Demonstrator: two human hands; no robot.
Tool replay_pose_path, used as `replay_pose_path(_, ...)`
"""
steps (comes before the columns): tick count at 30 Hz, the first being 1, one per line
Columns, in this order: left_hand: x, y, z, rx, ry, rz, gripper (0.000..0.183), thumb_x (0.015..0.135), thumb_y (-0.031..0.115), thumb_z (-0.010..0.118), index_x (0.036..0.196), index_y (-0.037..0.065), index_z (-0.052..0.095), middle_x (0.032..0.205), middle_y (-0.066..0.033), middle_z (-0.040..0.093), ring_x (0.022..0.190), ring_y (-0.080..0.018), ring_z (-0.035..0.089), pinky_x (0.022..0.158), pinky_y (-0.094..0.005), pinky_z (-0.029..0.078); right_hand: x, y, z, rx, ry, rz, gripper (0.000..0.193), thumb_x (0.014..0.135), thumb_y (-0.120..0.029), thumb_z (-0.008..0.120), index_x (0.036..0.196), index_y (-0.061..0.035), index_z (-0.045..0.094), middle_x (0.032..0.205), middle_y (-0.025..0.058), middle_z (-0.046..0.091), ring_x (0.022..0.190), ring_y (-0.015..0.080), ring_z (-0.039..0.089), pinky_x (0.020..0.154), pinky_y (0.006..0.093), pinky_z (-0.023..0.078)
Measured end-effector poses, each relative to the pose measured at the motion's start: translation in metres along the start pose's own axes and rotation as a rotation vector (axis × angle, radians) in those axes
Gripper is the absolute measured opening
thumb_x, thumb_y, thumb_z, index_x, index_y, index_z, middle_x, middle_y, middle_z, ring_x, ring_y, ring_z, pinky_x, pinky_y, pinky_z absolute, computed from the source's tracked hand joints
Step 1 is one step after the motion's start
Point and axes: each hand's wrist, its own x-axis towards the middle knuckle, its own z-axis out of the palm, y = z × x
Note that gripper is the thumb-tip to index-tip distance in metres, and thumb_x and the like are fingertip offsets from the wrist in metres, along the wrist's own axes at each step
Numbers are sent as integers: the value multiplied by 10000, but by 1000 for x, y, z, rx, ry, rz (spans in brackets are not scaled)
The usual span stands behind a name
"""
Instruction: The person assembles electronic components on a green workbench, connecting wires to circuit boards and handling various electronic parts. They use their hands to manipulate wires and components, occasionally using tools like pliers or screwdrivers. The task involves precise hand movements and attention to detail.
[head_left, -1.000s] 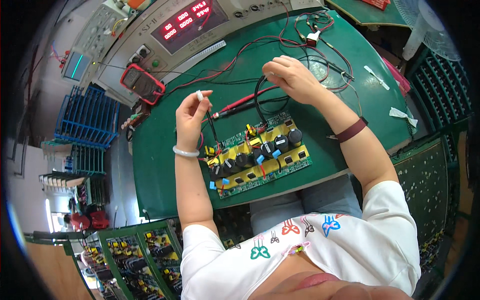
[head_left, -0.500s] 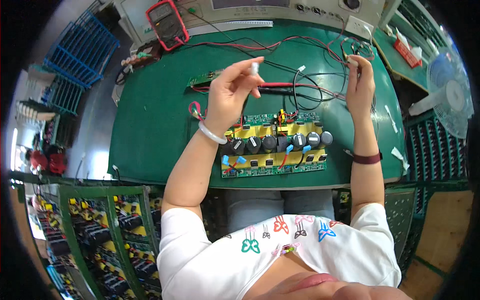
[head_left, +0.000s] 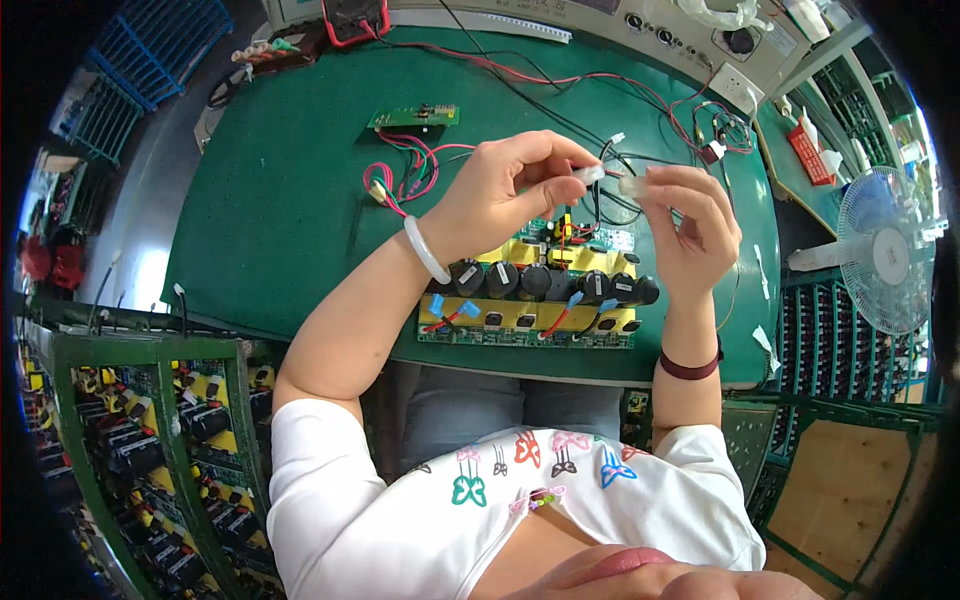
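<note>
My left hand (head_left: pixel 510 190) pinches a white plastic connector (head_left: pixel 591 175) between thumb and fingertips, above the far edge of a large circuit board. Facing it a short gap away, a translucent whitish connector (head_left: pixel 631 186) is gripped in the fingertips of my right hand (head_left: pixel 692 228). Below both hands lies the circuit board (head_left: pixel 528 340), with yellow heat sinks, a row of black capacitors and blue-sleeved wire ends. A small green board (head_left: pixel 415 117) with pink and red wires (head_left: pixel 432 180) rests behind my left wrist. The wires at the connectors are partly hidden by my fingers.
The green bench top (head_left: pixel 270 240) bears red and black cables (head_left: pixel 600 76) at the back. A red multimeter (head_left: pixel 355 20) and a grey instrument panel (head_left: pixel 690 50) stand behind. To the right is a white fan (head_left: pixel 888 250); at lower left, a green rack (head_left: pixel 165 400) holds several boards.
My right hand has moved left and nearer, bringing its connector close to the one in my left hand. My left hand has shifted right. The whole view has shifted too.
</note>
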Motion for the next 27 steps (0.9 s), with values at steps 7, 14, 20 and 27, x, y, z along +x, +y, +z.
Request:
replay_pose_path(7,2,-11,0,220,-82,225,227,979,164,624,1102,-13,697,973,-86,704,858,-181,660,754,-292,515,-7,-2,1,-33,1,-141,183,669,77,793,809,7,698,908,122,707,795,247,690,674,308,560)
replay_pose_path(14,4,-9,0,331,-96,249,233,955,190,649,1080,3,712,974,-103,715,871,-228,652,776,-321,506,-7,-1,1,-49,-18,-164,184,652,75,783,800,10,696,895,124,711,784,256,690,670,310,562)
replay_pose_path(20,2,-10,0,366,-84,232,247,947,217,662,1073,15,726,934,-112,716,809,-232,647,761,-325,504,-7,-3,3,-48,-41,-141,168,671,79,764,815,8,713,862,115,717,753,247,688,645,300,560)
replay_pose_path(27,2,-12,3,325,-40,225,175,939,115,662,1062,17,739,837,-80,715,722,-152,636,661,-275,500,-6,-8,9,-70,-47,-140,159,677,82,757,812,4,730,806,100,715,679,217,677,590,277,547)
